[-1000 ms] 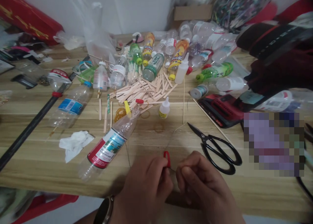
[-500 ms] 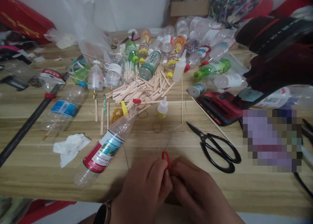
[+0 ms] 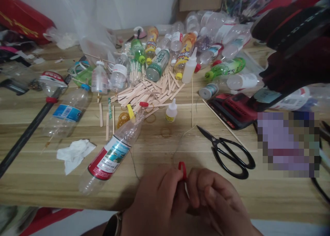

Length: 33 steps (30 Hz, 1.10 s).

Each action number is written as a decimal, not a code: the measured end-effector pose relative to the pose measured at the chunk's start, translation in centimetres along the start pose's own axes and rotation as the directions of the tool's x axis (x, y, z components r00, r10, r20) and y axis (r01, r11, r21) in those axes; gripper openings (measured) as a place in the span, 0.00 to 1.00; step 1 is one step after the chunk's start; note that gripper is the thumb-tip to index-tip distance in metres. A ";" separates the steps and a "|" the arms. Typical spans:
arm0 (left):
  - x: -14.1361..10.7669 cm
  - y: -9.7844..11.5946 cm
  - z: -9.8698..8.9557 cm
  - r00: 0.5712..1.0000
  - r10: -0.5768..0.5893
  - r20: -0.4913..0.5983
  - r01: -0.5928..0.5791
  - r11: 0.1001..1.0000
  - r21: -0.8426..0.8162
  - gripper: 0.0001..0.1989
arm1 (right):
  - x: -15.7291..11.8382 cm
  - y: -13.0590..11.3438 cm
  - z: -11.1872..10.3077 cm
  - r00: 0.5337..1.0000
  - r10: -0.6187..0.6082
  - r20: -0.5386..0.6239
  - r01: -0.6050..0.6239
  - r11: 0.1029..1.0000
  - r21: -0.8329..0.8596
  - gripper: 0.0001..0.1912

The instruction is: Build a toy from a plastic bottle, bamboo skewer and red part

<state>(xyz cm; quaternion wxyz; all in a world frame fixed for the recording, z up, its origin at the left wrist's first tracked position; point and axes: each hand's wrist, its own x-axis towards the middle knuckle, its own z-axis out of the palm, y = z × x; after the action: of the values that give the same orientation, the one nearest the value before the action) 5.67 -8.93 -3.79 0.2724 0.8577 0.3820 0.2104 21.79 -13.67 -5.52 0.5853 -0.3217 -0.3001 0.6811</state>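
Observation:
Near the table's front edge, my left hand [image 3: 157, 191] pinches a thin red plastic ring [image 3: 184, 170], which stands up beyond the fingertips. My right hand [image 3: 221, 198] is closed just to the right, thumb pressed to curled fingers; whatever lies in that pinch is too small to make out. A thin thread [image 3: 175, 148] runs from the tabletop down toward the ring. Left of my hands lies a clear plastic bottle [image 3: 109, 157] with a red label, on its side. Black-handled scissors [image 3: 227, 153] rest to the right, blades slightly apart.
Wooden sticks [image 3: 146, 93] are piled mid-table beside a small glue bottle [image 3: 171, 111] and rubber bands [image 3: 123, 119]. Many plastic bottles [image 3: 227, 69] crowd the back. A red-and-black power tool [image 3: 232, 109] stands right; a dark rod [image 3: 28, 136] and crumpled tissue [image 3: 75, 155] lie left.
My right hand has drawn slightly right, away from the ring, with its thumb now showing. My left hand and the red ring have shifted a little right in view.

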 end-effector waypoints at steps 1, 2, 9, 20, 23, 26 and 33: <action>0.1 0.1 0.1 0.999 0.021 -0.024 -0.021 0.999 0.032 0.08 | 0.2 0.0 0.2 0.997 0.075 -0.037 -0.070 0.992 0.108 0.19; 0.2 0.3 0.1 0.997 0.049 -0.056 -0.045 0.997 0.066 0.08 | 0.3 0.0 0.3 0.986 0.153 -0.070 -0.137 0.971 0.196 0.20; 0.7 0.9 0.6 0.957 0.179 -0.227 -0.113 0.954 0.279 0.08 | 0.8 -1.2 1.2 0.929 0.362 -0.079 -0.303 0.865 0.400 0.23; 1.1 0.9 0.3 0.963 0.149 -0.224 -0.093 0.966 0.243 0.10 | 0.5 -0.7 1.2 0.898 0.423 -0.117 -0.345 0.845 0.409 0.23; 1.0 0.8 0.3 0.966 0.152 -0.207 -0.102 0.967 0.234 0.10 | 0.5 -0.7 1.4 0.908 0.407 -0.097 -0.330 0.839 0.433 0.23; 0.9 0.8 0.2 0.972 0.147 -0.183 -0.106 0.971 0.215 0.11 | 0.6 -0.8 1.6 0.914 0.394 -0.094 -0.316 0.840 0.442 0.23; 0.8 0.5 0.2 0.986 0.091 -0.142 -0.072 0.989 0.130 0.10 | 0.5 -0.8 1.5 0.904 0.393 -0.168 -0.298 0.860 0.414 0.23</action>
<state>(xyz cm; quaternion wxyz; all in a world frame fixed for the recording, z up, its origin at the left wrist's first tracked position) 6.58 -8.69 -3.49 0.1806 0.8699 0.3781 0.2601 20.99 -13.09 -4.04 0.5361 -0.3338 -0.0249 0.7749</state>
